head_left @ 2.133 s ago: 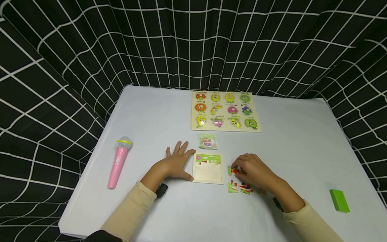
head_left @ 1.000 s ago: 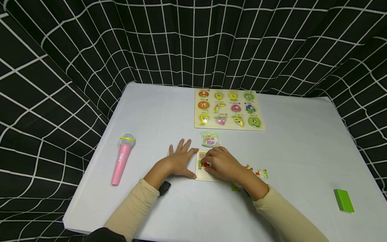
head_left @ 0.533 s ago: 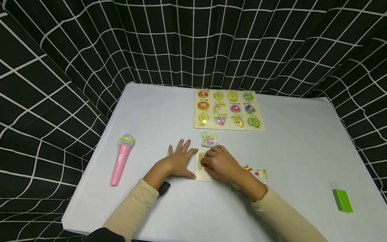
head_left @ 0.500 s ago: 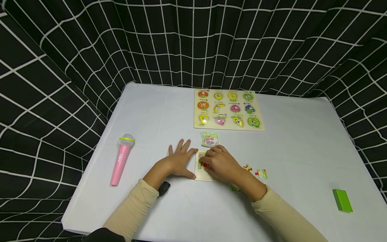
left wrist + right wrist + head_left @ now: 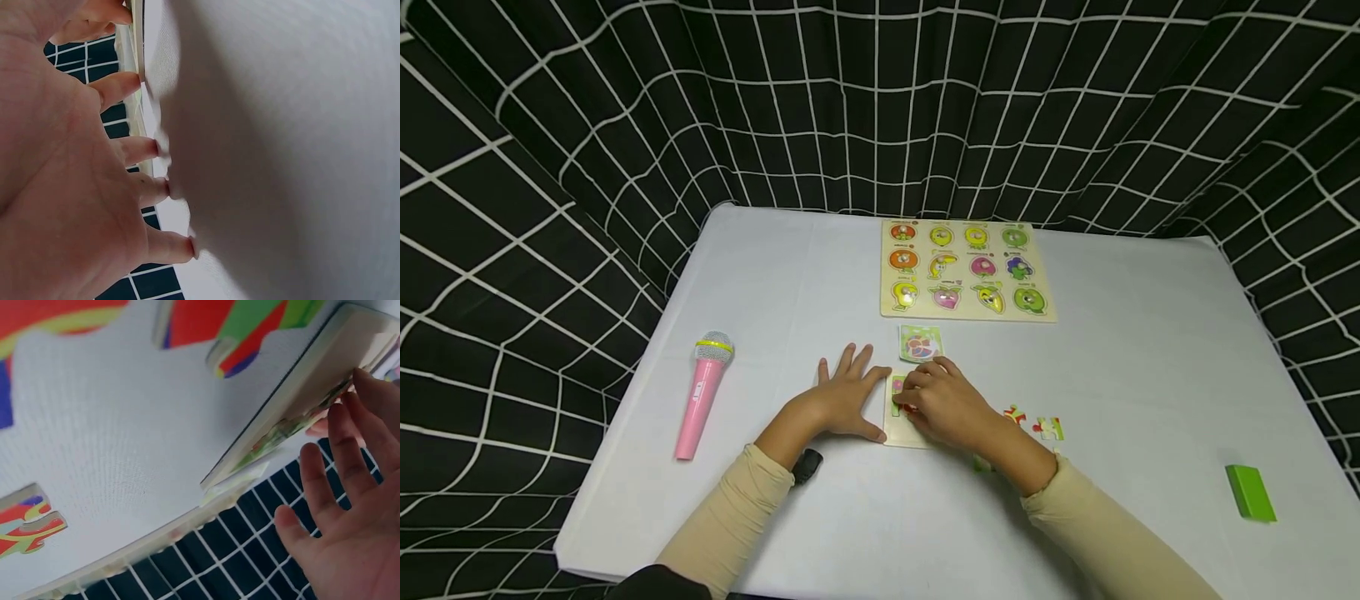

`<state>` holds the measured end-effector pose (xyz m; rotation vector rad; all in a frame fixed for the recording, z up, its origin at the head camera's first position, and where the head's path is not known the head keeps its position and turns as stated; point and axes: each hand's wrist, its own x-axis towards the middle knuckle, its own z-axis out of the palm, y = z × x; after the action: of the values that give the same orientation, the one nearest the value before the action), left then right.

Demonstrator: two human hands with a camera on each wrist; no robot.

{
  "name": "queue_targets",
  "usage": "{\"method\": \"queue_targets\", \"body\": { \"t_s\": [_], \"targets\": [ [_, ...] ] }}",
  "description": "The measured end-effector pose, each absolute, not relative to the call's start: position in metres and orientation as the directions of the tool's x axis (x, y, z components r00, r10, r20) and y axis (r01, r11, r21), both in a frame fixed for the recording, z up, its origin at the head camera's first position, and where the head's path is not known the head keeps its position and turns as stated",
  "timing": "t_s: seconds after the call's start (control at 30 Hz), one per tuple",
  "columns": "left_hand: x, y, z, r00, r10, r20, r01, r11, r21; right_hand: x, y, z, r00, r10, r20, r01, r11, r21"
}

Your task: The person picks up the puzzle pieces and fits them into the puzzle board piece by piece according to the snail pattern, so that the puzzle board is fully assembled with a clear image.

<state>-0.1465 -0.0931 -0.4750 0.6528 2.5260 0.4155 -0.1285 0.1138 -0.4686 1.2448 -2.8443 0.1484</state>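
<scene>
Puzzle tray: Pale wooden, flat-sided puzzle tray (image 5: 912,436) lies face up near the middle of the desk, between a person's two hands, its left edge running away from the person toward the far side; its right part is hidden, so the long axis cannot be told.
Inside it: Green puzzle piece with a pink dot (image 5: 897,384) sits in the far left corner; a red piece shows just nearer, under fingertips.
Left grip: Left hand (image 5: 841,407) is spread, holding nothing, index fingertip and thumb against the tray's left edge, other fingertips on the desk.
Right grip: Right hand (image 5: 949,406) bends over the tray, fingertips at the red piece; whether they pinch or only press it cannot be told.
Loose pieces: Small red piece (image 5: 1015,415) and white, red and green piece (image 5: 1048,429) lie right of the tray; a green one is partly covered by the right forearm.
Beyond: Square green picture card (image 5: 920,343), then a rectangular wooden fruit board (image 5: 967,317), long axis left to right.
Flanks: Pink toy microphone (image 5: 700,402), silver head pointing away, at left; bright green block (image 5: 1251,493) at right.
Surface: White desk (image 5: 1135,358).
Room: Black curtain with white grid (image 5: 917,108) on three sides.
</scene>
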Motion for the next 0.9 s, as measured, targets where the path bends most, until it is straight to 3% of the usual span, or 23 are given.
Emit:
{"method": "queue_targets", "body": {
  "t_s": [0.27,0.43,0.57,0.7,0.9],
  "targets": [
    [-0.146,-0.089,-0.476,-0.762,0.518,-0.388,0.361,0.838,0.408,-0.125,0.117,-0.463,-0.702,-0.712,-0.022,-0.708,0.700,-0.091],
    [-0.146,-0.086,-0.479,-0.757,0.527,-0.387,0.359,0.829,0.428,-0.122,0.132,-0.450,-0.704,-0.704,-0.090,-0.672,0.702,-0.235],
    [-0.145,-0.085,-0.480,-0.762,0.527,-0.376,0.358,0.827,0.434,-0.123,0.160,-0.438,-0.755,-0.656,-0.027,-0.614,0.720,-0.322],
    [-0.146,-0.087,-0.479,-0.770,0.521,-0.368,0.353,0.828,0.435,-0.120,0.196,-0.435,-0.814,-0.580,0.027,-0.560,0.772,-0.300],
    [-0.145,-0.092,-0.474,-0.770,0.514,-0.379,0.343,0.833,0.434,-0.104,0.236,-0.444,-0.875,-0.483,-0.035,-0.458,0.848,-0.265]
  ]
}}
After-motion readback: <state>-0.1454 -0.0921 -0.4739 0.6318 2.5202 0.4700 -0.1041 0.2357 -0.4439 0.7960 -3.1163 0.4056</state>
